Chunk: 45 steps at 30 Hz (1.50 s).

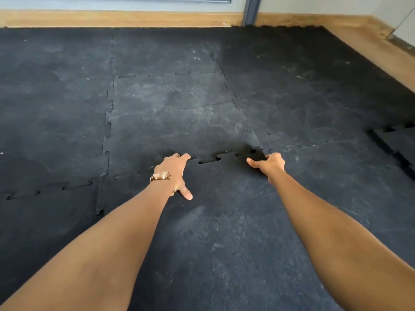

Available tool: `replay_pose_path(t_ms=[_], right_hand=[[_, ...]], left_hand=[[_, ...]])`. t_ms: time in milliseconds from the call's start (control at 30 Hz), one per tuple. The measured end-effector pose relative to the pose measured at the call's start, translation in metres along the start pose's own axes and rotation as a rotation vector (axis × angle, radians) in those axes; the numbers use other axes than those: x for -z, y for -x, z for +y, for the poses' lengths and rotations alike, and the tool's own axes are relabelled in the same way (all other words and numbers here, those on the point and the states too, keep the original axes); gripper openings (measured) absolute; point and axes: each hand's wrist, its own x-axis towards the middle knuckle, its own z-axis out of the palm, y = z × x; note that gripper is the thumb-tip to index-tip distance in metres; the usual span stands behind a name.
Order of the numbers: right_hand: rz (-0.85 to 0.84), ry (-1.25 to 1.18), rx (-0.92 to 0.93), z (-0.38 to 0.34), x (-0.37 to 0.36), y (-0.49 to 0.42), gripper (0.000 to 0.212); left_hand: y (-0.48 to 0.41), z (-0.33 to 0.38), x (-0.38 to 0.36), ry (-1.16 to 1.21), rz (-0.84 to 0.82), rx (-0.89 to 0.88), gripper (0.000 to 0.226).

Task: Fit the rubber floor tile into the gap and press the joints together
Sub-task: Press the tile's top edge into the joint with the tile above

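Observation:
A black rubber floor tile [220, 221] with jigsaw edges lies in front of me among other black tiles. Its far edge meets the tile beyond [175, 122] along a toothed joint [215, 158] that shows dark slits where the teeth are not flush. My left hand [174, 173], with a gold bracelet on the wrist, lies flat with fingers spread on the tile's far edge, fingertips at the joint. My right hand [270, 164] is curled at the tile's far right corner, thumb pointing left, fingers hooked at the edge there.
Interlocking black tiles cover the floor up to a wooden skirting board [125, 19] at the back and right. A loose-looking tile edge [395, 142] sticks up at the far right. A grey door frame post [251, 10] stands at the back.

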Motion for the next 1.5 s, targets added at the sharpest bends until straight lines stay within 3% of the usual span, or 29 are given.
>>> replay_pose_path(t_ms=[133,267,400,500,567,833,967,1100,1233,1367,1433,1500], right_hand=[[0.116,0.172,0.055,-0.008,-0.009,0.021,0.069],[0.132,0.233,0.072,-0.012,-0.002,0.024,0.071],[0.159,0.570,0.157,-0.013,0.002,0.032,0.066],[-0.001,0.709,0.376,-0.012,0.002,0.029,0.077],[-0.121,0.747,0.428,-0.013,0.007,0.024,0.075],[-0.156,0.943,0.432,-0.013,0.012,0.012,0.077],[-0.072,1.207,0.457,-0.031,0.004,0.010,0.054],[-0.156,1.041,0.419,-0.026,0.006,0.008,0.062],[-0.185,0.985,0.409,-0.015,0.006,0.005,0.074],[-0.154,1.004,0.580,-0.008,-0.009,0.026,0.084],[-0.249,1.035,0.678,-0.006,-0.019,0.036,0.093],[-0.375,1.062,0.652,-0.010,-0.022,0.039,0.089]], left_hand=[[0.005,0.007,0.000,-0.055,-0.070,0.003,0.128],[0.007,0.012,-0.013,-0.246,-0.015,-0.061,0.119],[0.006,0.014,-0.011,-0.326,0.023,-0.132,0.118],[0.003,0.018,-0.009,-0.330,-0.029,-0.119,0.118],[0.003,0.024,-0.005,-0.328,-0.044,-0.086,0.113],[0.006,0.031,-0.013,-0.270,-0.029,-0.057,0.142],[-0.001,0.022,-0.014,-0.223,-0.131,-0.069,0.153],[0.001,0.035,-0.014,-0.320,-0.154,-0.017,0.150],[-0.006,0.054,-0.025,-0.318,-0.099,0.059,0.124],[-0.002,0.052,-0.027,-0.209,-0.152,0.071,0.145],[-0.001,0.050,-0.023,-0.165,-0.190,0.044,0.150],[0.000,0.049,-0.021,-0.149,-0.203,0.042,0.148]])
